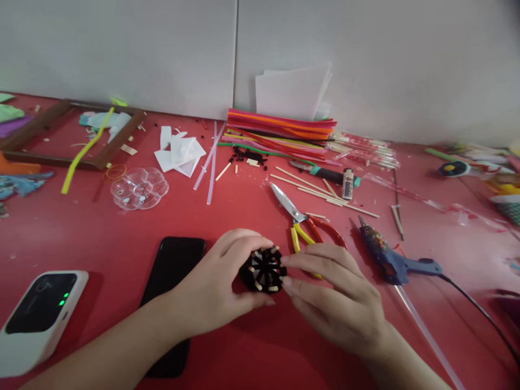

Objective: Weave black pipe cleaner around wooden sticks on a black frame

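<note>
red table (239,211): judged risk above it was uneven finger pressure knocking the work askew. left hand (219,276) gripped the black spoked piece (265,266) between thumb and fingers, near middle; right hand (337,292), fingers half-bent, touched its rim, pinch unclear. pale stick ends (274,288) ringed it.

Ctr: blk piece (266,267) part. hidden by L hand (225,273); lower L: phone (176,262) part. covered, wht device (43,314) cut off.
</note>
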